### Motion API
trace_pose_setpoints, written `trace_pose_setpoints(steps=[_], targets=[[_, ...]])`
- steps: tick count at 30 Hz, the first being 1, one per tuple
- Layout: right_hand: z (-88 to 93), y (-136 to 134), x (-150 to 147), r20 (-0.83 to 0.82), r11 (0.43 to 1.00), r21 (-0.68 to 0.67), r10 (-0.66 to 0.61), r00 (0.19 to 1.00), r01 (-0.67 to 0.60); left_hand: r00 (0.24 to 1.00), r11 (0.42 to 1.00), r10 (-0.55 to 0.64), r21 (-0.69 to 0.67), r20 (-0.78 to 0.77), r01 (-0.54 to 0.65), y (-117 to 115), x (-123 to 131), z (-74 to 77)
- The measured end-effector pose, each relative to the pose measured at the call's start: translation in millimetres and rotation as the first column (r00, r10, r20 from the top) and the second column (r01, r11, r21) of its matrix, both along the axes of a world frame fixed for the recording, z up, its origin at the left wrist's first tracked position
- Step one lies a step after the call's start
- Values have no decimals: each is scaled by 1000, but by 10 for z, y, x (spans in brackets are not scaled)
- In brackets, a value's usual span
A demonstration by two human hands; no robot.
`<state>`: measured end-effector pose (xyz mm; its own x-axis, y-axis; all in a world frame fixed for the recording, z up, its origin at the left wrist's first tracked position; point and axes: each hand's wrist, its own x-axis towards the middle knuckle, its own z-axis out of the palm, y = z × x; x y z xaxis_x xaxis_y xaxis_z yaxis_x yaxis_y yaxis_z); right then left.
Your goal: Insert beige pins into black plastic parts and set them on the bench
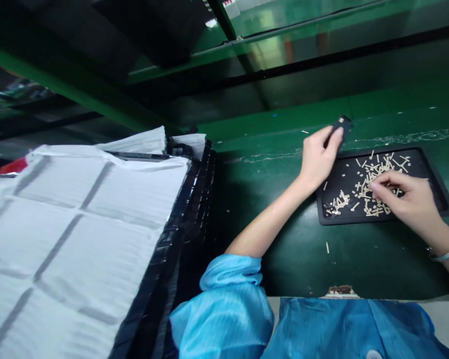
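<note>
My left hand (319, 155) is closed around a small black part (342, 128), held just past the tray's far left corner. A pale spot shows on the part's upper end; its exact kind I cannot make out. Over the tray, my right hand (407, 197) has thumb and index finger pinched together, and whatever lies between the tips is too small to name. Many tiny cream-coloured strips (374, 174) lie scattered beneath it in a shallow black tray (335, 219). A smaller heap of them sits near the tray's left side.
Left of my arm stands a stack of black trays (187, 209) topped with white sheeting (123, 249). The green table (284, 239) carries a few loose strips (327, 248). A green frame (78, 89) and dark panels rise behind; the near edge has a chipped spot (340, 290).
</note>
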<state>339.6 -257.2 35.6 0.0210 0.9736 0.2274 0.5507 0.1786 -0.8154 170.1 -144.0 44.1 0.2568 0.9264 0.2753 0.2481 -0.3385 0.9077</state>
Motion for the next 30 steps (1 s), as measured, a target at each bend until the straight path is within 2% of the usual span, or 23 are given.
trace_pose_setpoints(steps=[3, 6, 8, 10, 12, 13, 16, 19, 21, 23, 26, 28, 30], targets=[[-43, -2, -46, 217, 982, 126, 112, 970, -142, 971, 975, 219, -4, -94, -220, 486, 19, -72], [-99, 10, -49, 328, 953, 156, 199, 923, -261, 917, 928, 356, -45, -180, -369, 963, 26, -139], [-127, 17, -39, 372, 942, 172, 210, 904, -290, 865, 885, 410, -103, -290, -454, 1178, -13, -178], [-144, 18, -37, 428, 931, 190, 207, 880, -311, 790, 847, 451, -78, -416, -525, 1261, -74, -214], [-149, 12, -50, 515, 915, 200, 205, 832, -349, 742, 853, 469, 30, -479, -520, 1207, -126, -236], [-148, 8, -61, 564, 905, 206, 200, 801, -371, 748, 872, 461, 90, -476, -480, 1137, -138, -236], [-123, -5, -98, 687, 875, 243, 149, 712, -418, 871, 944, 325, 172, -367, -280, 799, -104, -192], [-85, -9, -123, 739, 850, 295, 86, 668, -436, 994, 998, 10, 58, -112, -3, 350, 5, -123], [-65, -8, -133, 754, 835, 318, 65, 653, -449, 976, 973, -206, -94, 77, 213, 58, 66, -99], [-57, -6, -139, 769, 823, 328, 53, 637, -464, 939, 925, -298, -191, 172, 329, -173, 85, -101], [-70, 3, -141, 769, 822, 332, 49, 637, -463, 927, 901, -350, -223, 132, 372, -346, 30, -128], [-84, 13, -135, 745, 836, 330, 54, 665, -438, 928, 908, -371, -197, 36, 370, -357, -35, -140], [-94, 23, -126, 710, 859, 326, 53, 702, -394, 901, 895, -430, -161, -56, 417, -320, -96, -135]])
